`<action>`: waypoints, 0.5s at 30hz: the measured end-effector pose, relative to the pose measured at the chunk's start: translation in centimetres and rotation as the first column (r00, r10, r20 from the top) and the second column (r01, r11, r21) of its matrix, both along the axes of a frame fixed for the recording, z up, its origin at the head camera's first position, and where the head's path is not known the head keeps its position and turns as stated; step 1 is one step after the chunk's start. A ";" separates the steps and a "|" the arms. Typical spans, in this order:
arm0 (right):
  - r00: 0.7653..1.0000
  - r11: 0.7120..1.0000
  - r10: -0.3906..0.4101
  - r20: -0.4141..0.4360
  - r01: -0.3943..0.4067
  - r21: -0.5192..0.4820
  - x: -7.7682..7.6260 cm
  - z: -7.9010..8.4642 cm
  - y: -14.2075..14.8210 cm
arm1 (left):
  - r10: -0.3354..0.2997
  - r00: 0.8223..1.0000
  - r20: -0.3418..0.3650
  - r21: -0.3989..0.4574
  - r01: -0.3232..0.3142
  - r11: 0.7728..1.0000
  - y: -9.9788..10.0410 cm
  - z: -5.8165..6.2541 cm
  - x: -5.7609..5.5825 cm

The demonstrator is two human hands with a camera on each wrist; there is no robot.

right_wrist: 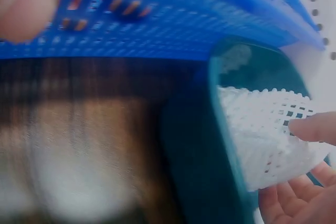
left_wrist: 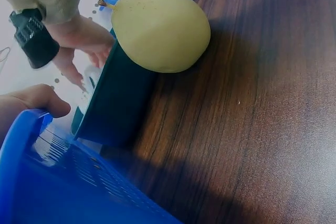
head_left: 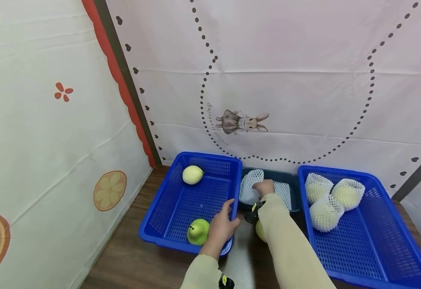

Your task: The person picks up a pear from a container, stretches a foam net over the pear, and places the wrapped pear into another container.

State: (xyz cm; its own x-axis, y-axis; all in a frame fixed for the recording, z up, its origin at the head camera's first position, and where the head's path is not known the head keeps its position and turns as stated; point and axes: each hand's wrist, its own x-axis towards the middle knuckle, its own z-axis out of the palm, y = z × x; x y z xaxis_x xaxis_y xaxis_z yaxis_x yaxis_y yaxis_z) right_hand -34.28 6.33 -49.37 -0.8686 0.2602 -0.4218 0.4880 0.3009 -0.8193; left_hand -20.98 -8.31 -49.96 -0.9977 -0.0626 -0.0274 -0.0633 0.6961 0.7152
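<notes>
My right hand [head_left: 264, 188] reaches into the dark green bin [head_left: 293, 182] and pinches a white foam net sleeve [right_wrist: 273, 129] between thumb and fingers. More foam net [head_left: 283, 192] lies in that bin. At the left blue basket [head_left: 181, 208], my left hand [head_left: 222, 226] grips the right side wall, thumb outside and fingers inside. This basket holds a pale yellow pear [head_left: 192, 175] at the back and a green pear [head_left: 197, 232] at the front. Another yellow pear [left_wrist: 163, 30] sits on the table before the green bin, partly hidden by my right arm in the head view.
On the right stands a second blue basket [head_left: 362, 249], with three net-wrapped fruits [head_left: 326, 212] toward its back left. The green bin fits between the two baskets, against a cloth-covered back wall [head_left: 290, 104]. Dark wood tabletop [head_left: 123, 249] shows in front.
</notes>
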 end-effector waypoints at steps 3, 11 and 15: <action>0.999 0.995 -0.035 -0.009 0.034 -0.096 -0.1 1.0 1.3 | -0.005 1.000 0.009 0.013 0.004 1.000 0.2 0.0 0.1; 1.000 0.943 0.025 -0.016 -0.029 -0.331 0.6 5.6 5.3 | 0.009 0.999 0.049 0.010 -0.009 1.000 0.2 0.3 -0.2; 0.998 0.882 0.042 -0.036 -0.054 -0.469 2.6 7.5 7.1 | 0.013 0.999 0.042 -0.003 -0.013 1.000 0.3 0.5 -0.3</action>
